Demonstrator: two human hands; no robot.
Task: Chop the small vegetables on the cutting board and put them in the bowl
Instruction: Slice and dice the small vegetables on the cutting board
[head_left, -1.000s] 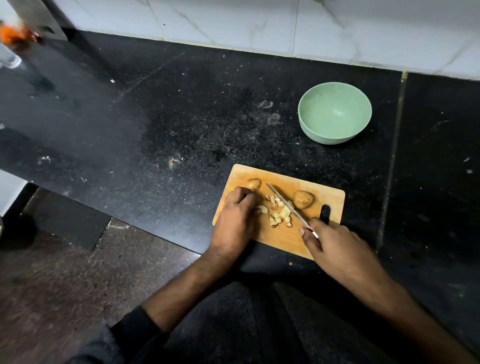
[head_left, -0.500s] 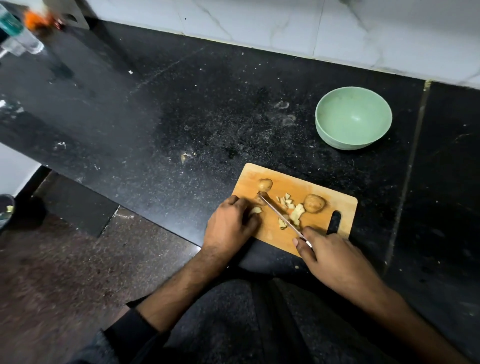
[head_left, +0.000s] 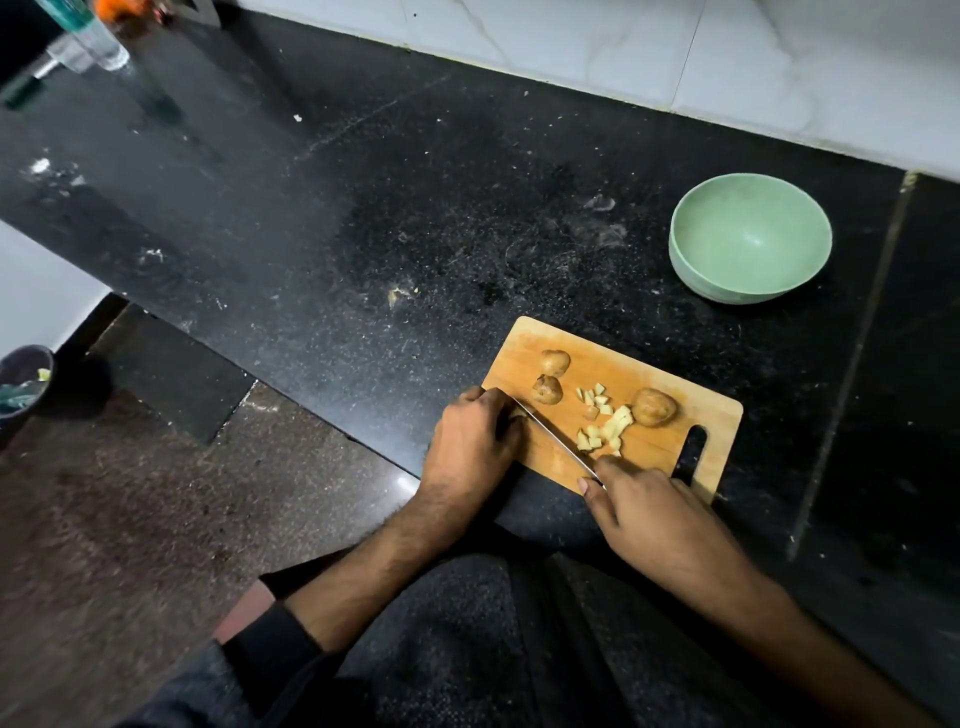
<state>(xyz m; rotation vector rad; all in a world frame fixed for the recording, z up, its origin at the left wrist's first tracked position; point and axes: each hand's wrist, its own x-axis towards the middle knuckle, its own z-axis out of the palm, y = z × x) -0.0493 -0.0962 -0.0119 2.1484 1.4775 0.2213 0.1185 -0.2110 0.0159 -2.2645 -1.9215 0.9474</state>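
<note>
On the near edge of the black desk (head_left: 363, 218) lies a wooden cutting board (head_left: 654, 452), its handle slot at the 4 o'clock corner. The left hand (head_left: 470, 447) sits at the board's 8 o'clock corner, fingers curled down over a small pale piece that is mostly hidden beneath them. The right hand (head_left: 660, 519) grips the handle of a knife (head_left: 556, 441) at the board's near edge; the blade runs toward 10 o'clock, its tip touching the left hand's fingertips. Just to the 3 o'clock side of the blade lies a loose heap of chopped pieces (head_left: 605, 423). Two small brown potatoes (head_left: 550, 376) rest close together at 12 o'clock of the left hand, and a third whole potato (head_left: 654, 407) sits at 3 o'clock of the heap, touching it. A pale green bowl (head_left: 750, 236) stands on the desk well beyond the board, toward 1 o'clock, with nothing visible inside.
</note>
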